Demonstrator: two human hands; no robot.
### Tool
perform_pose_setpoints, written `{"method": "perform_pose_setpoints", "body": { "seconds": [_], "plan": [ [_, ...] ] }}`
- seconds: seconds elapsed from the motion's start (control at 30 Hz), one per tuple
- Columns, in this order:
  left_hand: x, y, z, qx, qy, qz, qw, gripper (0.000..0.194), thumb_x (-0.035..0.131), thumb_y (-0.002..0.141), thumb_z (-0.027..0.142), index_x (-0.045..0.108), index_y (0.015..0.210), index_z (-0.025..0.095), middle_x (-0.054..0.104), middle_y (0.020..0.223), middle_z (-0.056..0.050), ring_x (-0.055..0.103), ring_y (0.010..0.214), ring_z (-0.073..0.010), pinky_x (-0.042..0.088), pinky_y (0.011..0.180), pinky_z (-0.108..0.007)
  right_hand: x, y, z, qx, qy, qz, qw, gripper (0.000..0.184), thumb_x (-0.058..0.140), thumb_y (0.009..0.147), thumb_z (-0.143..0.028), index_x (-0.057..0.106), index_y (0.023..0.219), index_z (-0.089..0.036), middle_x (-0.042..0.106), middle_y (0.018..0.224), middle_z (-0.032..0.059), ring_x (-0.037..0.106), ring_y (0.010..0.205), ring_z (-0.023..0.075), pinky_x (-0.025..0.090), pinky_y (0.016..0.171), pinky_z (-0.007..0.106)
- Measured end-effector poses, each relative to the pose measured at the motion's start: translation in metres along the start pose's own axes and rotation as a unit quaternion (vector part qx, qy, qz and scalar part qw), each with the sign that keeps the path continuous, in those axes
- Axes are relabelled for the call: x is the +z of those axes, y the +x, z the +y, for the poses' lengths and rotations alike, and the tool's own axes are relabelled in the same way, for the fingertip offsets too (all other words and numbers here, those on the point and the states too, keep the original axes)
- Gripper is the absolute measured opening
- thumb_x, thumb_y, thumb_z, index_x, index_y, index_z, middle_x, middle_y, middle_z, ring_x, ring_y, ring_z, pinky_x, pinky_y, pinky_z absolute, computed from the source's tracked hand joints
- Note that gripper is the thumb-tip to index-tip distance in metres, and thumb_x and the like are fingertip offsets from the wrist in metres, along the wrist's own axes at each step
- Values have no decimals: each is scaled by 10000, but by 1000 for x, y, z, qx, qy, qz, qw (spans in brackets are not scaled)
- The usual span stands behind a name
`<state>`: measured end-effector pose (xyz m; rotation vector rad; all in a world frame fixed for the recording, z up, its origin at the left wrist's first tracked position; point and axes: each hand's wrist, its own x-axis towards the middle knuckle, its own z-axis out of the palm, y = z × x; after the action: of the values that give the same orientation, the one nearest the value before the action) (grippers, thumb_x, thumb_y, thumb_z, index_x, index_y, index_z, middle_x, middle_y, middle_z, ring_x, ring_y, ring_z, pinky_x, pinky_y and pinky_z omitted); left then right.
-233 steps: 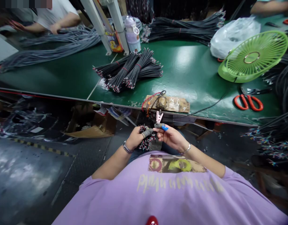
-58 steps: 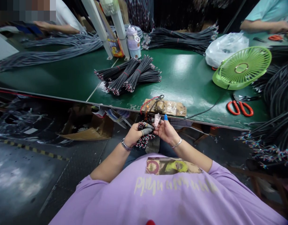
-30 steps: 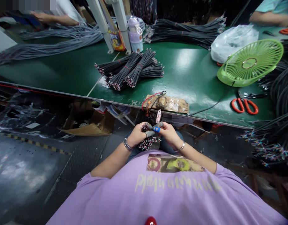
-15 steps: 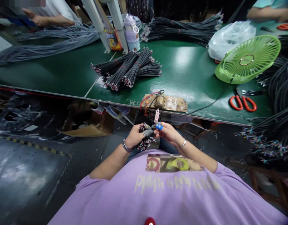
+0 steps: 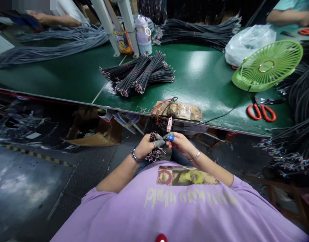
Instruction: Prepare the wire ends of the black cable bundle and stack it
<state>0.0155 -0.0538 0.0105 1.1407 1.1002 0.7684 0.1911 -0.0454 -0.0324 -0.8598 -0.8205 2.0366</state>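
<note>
My left hand is closed round a bundle of short cables with red and white stripped wire ends, held in my lap below the table edge. A grey cot covers its thumb. My right hand is closed too, pinching a small pink clip-like tool that sticks up between both hands, right against the bundle's top. A blue cot covers one right fingertip.
The green table carries tied black cable bundles, a taped wooden block with wires, red scissors, a green fan, a plastic bag and a bottle. Other people's arms work at the far side.
Both hands stay together on the bundle. Over the last second the pink tool and the blue fingertip have shifted only slightly; the view has wobbled a little.
</note>
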Motion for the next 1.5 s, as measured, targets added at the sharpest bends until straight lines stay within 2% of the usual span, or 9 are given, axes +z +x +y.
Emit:
{"method": "perform_pose_setpoints", "body": {
  "seconds": [0.23,0.43,0.83,1.2,1.5],
  "plan": [
    [-2,1,3,-3,-1,3,1000,323,764,616,389,589,628,118,535,502,30,452,479,-77,375,518,-226,-1,-3,0,-32,-3,-18,999,279,717,716,-400,628,787,-145,675,707,13,591,534,82,492,561,228],
    [-2,1,1,-1,-7,14,1000,317,774,603,376,585,615,123,530,490,34,459,476,-78,382,511,-222,-2,-3,1,-46,-31,-19,998,235,747,698,-329,633,799,-150,651,687,-8,571,535,68,469,564,211],
    [-2,3,-2,-12,-11,25,1000,315,790,575,364,608,664,122,545,499,36,471,468,-81,395,502,-226,2,-5,2,-66,-62,12,996,247,757,678,-335,632,792,-155,651,692,-1,559,556,75,445,555,213],
    [-4,2,-1,-20,-9,19,1000,309,785,587,370,620,673,123,552,504,30,512,494,-100,405,526,-234,0,-4,4,-81,-88,5,993,247,749,686,-342,641,810,-159,662,718,5,568,564,80,455,551,213],
    [-6,4,0,-65,-56,-20,996,357,801,556,381,595,686,120,531,475,40,487,384,-86,406,412,-221,-3,-2,7,-109,-112,4,988,248,728,711,-367,654,825,-160,669,713,13,575,565,92,465,561,232]
  ]
}}
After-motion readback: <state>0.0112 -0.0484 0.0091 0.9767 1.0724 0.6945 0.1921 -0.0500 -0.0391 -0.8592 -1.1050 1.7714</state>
